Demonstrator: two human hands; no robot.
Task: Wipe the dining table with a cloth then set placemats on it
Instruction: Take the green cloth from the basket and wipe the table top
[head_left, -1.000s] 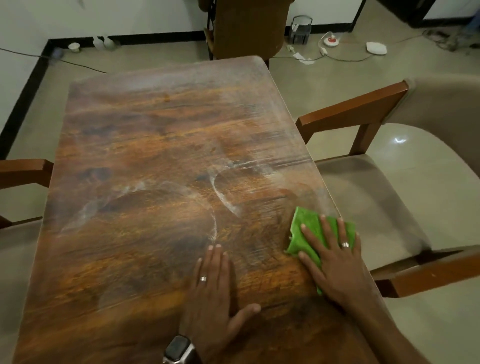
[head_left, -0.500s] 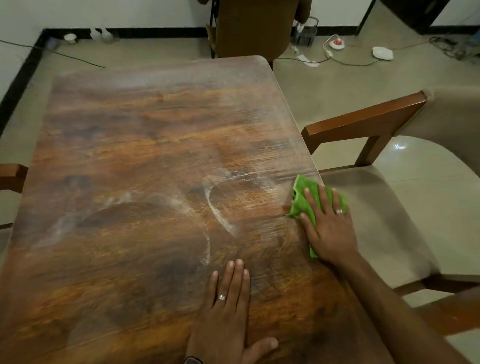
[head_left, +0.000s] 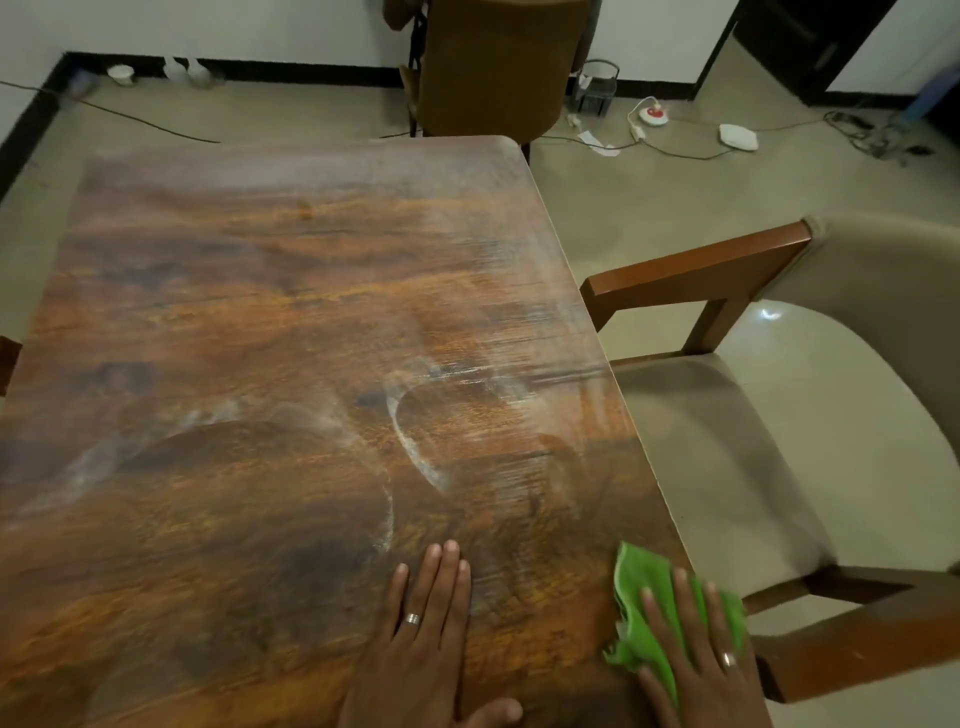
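The right hand (head_left: 698, 660) presses the green cloth (head_left: 644, 597) flat, fingers straight — spreading wiping pressure; the left hand (head_left: 423, 639) lies flat on the table (head_left: 260, 338), fingers extended, likely bracing.

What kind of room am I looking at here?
Probably a home dining room: a long wood-grain dining table, a beige cushioned armchair with wooden arms drawn up beside it, and a tiled floor with trailing cables.

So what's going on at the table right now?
A person is wiping the wooden dining table. The right hand presses a green cloth flat against the near right edge, fingers straight. The left hand rests flat on the tabletop beside it, holding nothing. Whitish curved smears show mid-table, and the far end looks hazy. No placemats are in view. A cushioned chair stands at the right side.
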